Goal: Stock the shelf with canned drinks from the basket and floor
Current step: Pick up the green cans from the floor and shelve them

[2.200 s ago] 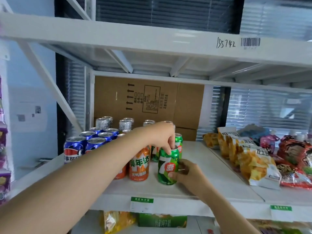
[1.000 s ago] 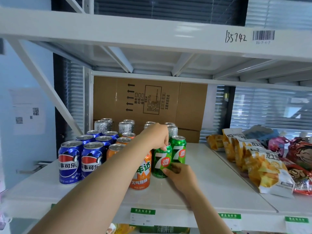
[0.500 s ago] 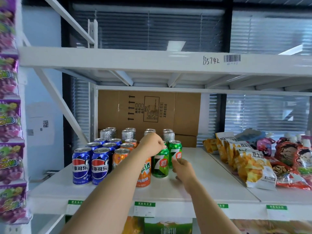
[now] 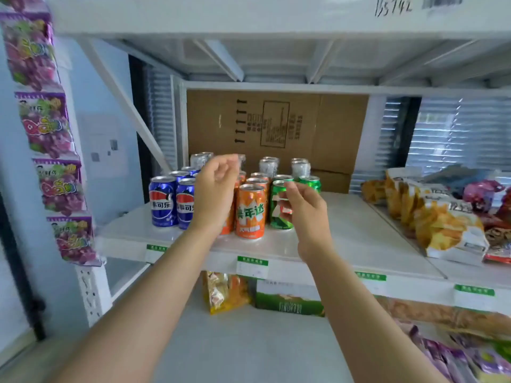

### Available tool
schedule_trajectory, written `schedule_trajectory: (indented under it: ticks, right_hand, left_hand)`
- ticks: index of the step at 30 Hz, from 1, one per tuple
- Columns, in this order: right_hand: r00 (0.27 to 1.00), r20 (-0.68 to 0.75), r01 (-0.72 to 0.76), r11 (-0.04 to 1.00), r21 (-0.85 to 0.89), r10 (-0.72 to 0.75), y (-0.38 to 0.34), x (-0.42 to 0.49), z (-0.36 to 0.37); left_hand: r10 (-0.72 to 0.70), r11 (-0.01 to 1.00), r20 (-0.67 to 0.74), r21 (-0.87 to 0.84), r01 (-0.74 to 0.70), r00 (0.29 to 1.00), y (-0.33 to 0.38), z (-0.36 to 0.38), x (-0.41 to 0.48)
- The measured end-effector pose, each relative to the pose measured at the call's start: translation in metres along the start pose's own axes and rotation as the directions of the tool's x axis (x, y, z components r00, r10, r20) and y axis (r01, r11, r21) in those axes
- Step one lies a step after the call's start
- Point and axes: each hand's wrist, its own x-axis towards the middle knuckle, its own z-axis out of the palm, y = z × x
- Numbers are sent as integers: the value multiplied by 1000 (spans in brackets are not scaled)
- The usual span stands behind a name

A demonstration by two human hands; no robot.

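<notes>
Head view shows your right hand (image 4: 305,208), grip released, just before the green aluminium drink can (image 4: 277,221), your left hand (image 4: 213,192) loose and empty before the orange aluminium drink can (image 4: 250,214) beside it on the white metal shelf (image 4: 359,233).

A brown cardboard box (image 4: 331,128) stands at the back of a white metal shelf (image 4: 359,236). Right of the box, closed horizontal blinds (image 4: 456,134) cover a window and pass soft, pale daylight. Above the box runs a white beam (image 4: 276,17) with a handwritten number and a barcode sticker. Left of the box, a white diagonal brace (image 4: 124,106) slants up toward that beam, and beyond it a pale blue wall (image 4: 110,78) carries a white paper notice (image 4: 103,146). Below the box lies a lower shelf (image 4: 249,341), grey-white.
</notes>
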Motion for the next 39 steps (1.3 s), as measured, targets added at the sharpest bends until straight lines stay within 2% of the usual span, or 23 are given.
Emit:
schedule_trajectory:
  ticks: [5, 11, 15, 19, 23, 25, 30, 35, 39]
  right_hand:
    - [985, 172, -19, 997, 70, 7, 18, -46, 29]
    - [938, 338, -121, 987, 106, 79, 87, -110, 67]
    - [900, 389, -238, 969, 60, 197, 141, -152, 92]
    - [846, 412, -355, 934, -36, 338, 201, -187, 120]
    - [785, 384, -481, 869, -119, 486, 268, -234, 133]
    - [742, 353, -559, 817, -145, 570, 304, -261, 131]
    - [619, 257, -693, 670, -265, 742, 403, -322, 114]
    - [494, 146, -766, 509, -393, 857, 518, -368, 78]
    - [424, 63, -792, 403, -459, 904, 613, -402, 49]
  left_hand:
    - [-113, 982, -62, -159, 102, 992, -24, -39, -50]
    - [-226, 969, -175, -137, 204, 958, -73, -104, -124]
    - [-355, 935, -221, -71, 348, 908, -119, -152, -171]
    - [-508, 857, -279, -72, 510, 815, -167, -198, -214]
    - [-655, 743, -301, -87, 664, 693, -221, -239, -274]
    - [-705, 675, -318, -28, 737, 634, -249, -258, -308]
    - [-842, 441, -331, 32, 897, 425, -323, -282, -402]
    - [-915, 226, -347, -15, 974, 207, -404, -291, -505]
    - [-919, 66, -394, -67, 996, 34, -474, -295, -589]
